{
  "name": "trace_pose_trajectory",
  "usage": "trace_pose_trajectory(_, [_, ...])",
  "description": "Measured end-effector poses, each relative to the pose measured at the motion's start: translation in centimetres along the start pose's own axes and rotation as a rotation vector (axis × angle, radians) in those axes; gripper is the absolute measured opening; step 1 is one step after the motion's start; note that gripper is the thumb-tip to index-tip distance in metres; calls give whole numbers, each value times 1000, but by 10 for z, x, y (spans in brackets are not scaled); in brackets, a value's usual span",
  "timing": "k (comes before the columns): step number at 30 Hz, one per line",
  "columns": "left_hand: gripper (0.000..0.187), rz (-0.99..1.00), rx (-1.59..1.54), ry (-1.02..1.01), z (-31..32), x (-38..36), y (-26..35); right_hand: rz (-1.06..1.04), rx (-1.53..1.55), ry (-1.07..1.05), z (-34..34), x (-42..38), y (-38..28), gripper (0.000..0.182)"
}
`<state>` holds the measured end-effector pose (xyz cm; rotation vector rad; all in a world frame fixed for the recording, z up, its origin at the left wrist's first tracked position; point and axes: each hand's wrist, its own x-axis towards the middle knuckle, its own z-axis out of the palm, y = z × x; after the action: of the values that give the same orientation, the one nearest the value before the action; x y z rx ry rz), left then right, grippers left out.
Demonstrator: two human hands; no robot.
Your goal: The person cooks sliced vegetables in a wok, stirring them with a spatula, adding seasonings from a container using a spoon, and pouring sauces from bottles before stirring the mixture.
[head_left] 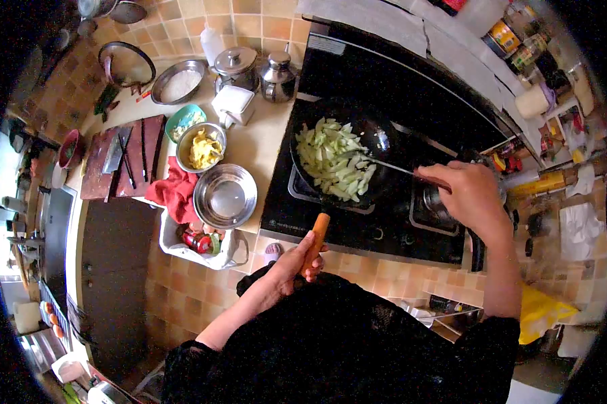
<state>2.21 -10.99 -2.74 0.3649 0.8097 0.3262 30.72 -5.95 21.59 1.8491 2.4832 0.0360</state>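
— Now, the hands?
— Left hand clamped on the orange wok handle, near edge of the stove; right hand closed on a spatula, its tip in the chopped vegetables.
— And the wok?
— On the left burner; an empty steel bowl sits left on the bench.

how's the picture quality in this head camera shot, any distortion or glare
Head view: strong fisheye, black corners, counter edges bowed; bright glare off the empty steel bowl; daylight blows out the left edge; the right hand and wok stay fairly sharp, the rim clutter is soft.
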Motion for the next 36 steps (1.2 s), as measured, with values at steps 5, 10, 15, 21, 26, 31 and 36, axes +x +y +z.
trace_pose_trajectory(5, [64, -3, -5, 8, 0, -2, 0, -68, -10, -67, 31, 8, -3, 33])
trace_pose_trajectory(10, [65, 2, -21, 0, -2, 0, -2, -67, 52, 22, 16, 11, 1, 33])
trace_pose_trajectory(15, [64, -19, -18, 15, 4, -4, 3, -80, 14, 91, 43, 23, -9, 32])
trace_pose_trajectory(21, [63, -15, -15, 29, 1, 0, -1, -117, -76, 95, 31, 27, -8, 35])
trace_pose_trajectory(26, [62, -14, -21, 28, 1, -1, -1, -83, -41, 167, 44, 40, -13, 32])
trace_pose_trajectory(31, [61, -27, -6, 60, 5, -5, 3, -163, -144, 39, 47, 20, -18, 35])
trace_pose_trajectory(36, [61, -16, -49, 11, 0, -2, -1, -33, -43, -45, -35, -14, -8, 35])
